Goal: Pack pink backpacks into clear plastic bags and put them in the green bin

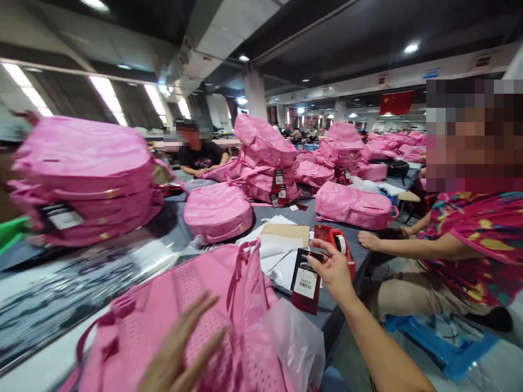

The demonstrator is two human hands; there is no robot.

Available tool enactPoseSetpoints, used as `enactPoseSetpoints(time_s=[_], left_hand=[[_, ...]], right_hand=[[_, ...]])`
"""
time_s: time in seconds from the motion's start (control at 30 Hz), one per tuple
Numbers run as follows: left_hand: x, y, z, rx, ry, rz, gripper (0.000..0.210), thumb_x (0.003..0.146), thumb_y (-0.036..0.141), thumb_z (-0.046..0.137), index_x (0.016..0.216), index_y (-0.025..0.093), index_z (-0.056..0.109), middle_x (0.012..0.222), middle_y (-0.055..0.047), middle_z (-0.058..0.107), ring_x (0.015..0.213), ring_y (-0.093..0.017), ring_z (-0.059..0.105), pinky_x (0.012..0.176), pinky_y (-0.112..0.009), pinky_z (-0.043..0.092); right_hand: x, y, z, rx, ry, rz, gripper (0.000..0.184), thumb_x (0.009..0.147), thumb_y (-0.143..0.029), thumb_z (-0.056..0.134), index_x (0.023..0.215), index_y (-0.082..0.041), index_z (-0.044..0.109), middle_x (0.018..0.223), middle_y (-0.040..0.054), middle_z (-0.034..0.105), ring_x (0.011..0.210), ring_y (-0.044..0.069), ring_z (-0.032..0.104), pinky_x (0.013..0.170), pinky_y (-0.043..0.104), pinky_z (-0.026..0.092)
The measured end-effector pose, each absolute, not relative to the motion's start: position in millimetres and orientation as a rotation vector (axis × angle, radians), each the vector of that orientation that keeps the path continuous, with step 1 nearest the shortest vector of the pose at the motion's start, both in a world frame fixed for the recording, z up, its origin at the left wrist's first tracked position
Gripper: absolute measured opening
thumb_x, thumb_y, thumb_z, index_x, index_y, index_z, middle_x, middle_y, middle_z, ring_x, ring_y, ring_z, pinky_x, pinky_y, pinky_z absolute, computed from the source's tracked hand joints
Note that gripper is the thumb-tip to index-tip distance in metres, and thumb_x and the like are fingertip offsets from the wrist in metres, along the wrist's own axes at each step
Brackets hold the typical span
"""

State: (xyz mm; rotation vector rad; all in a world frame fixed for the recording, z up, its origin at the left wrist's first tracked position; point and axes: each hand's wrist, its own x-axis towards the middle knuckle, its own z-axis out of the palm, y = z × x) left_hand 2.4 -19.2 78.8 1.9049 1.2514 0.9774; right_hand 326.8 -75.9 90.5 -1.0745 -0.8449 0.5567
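A pink backpack (163, 294) lies in front of me with its perforated back and straps facing up. Over it is my left hand (186, 348), fingers spread and blurred, with nothing in it; whether it touches the backpack I cannot tell. My right hand (333, 269) pinches a black and red hang tag (305, 283) with a white barcode label by its upper edge. Just beyond that hand stands a red tape dispenser (346, 247). A clear plastic bag (296, 340) sits against the backpack's right side.
Stacked pink backpacks (90, 174) stand at the left, with another pile (265, 158) farther back. One backpack (353, 206) lies near a seated co-worker (461, 250) on the right. White and brown papers (284, 235) cover the table's middle. A blue stool (445, 343) stands below right.
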Motion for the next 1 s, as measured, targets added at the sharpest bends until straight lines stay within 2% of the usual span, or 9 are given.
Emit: enactPoseSetpoints(time_s=[0.07,0.23,0.37,0.53,0.7,1.0], left_hand=[[18,-45,82,1.755,1.141,0.849,0.063,0.08,0.074,0.066,0.137,0.046,0.063,0.148,0.002,0.06,0.134,-0.037,0.058,0.109,-0.054,0.054],[60,-86,96,1.411,0.732,0.857,0.063,0.083,0.063,0.073,0.133,0.026,0.068,0.136,-0.011,0.068,0.12,-0.033,0.066,0.105,-0.047,0.055],[65,-105,103,1.125,0.63,0.842,0.045,0.085,0.051,0.077,0.115,0.018,0.077,0.11,-0.011,0.078,0.095,-0.025,0.072,0.091,-0.035,0.058],[59,-131,91,0.854,0.717,0.962,0.038,0.08,0.043,0.084,0.109,0.019,0.08,0.099,-0.008,0.079,0.08,-0.018,0.07,0.081,-0.028,0.057],[59,-138,73,0.736,0.785,1.035,0.045,0.076,0.046,0.086,0.112,0.02,0.078,0.094,-0.006,0.078,0.078,-0.017,0.069,0.076,-0.027,0.057],[59,-140,69,0.852,0.819,1.069,0.042,0.08,0.053,0.081,0.097,0.015,0.079,0.075,-0.004,0.072,0.064,-0.014,0.06,0.063,-0.023,0.053]], right_hand=[[306,-79,103,-0.99,-0.846,0.698,0.053,0.066,-0.042,0.09,0.11,-0.019,0.072,0.116,0.0092,0.073,0.088,0.016,0.072,0.078,0.027,0.063],[255,-93,125,-0.889,-0.887,0.996,0.051,0.065,-0.039,0.093,0.108,-0.019,0.076,0.112,0.0092,0.076,0.074,0.014,0.07,0.068,0.026,0.062],[229,-92,125,-0.894,-0.889,1.102,0.048,0.062,-0.037,0.095,0.104,-0.02,0.078,0.109,0.0069,0.077,0.076,0.014,0.07,0.069,0.025,0.061],[213,-92,112,-0.933,-0.948,1.166,0.047,0.066,-0.037,0.093,0.106,-0.02,0.078,0.095,0.0052,0.077,0.071,0.013,0.068,0.066,0.024,0.06],[203,-98,105,-0.95,-1.031,1.207,0.045,0.069,-0.033,0.091,0.11,-0.021,0.076,0.098,0.0034,0.076,0.072,0.011,0.068,0.066,0.021,0.06],[205,-98,98,-0.97,-1.016,1.285,0.045,0.069,-0.037,0.092,0.109,-0.021,0.077,0.092,0.0039,0.077,0.072,0.012,0.068,0.067,0.022,0.06]])
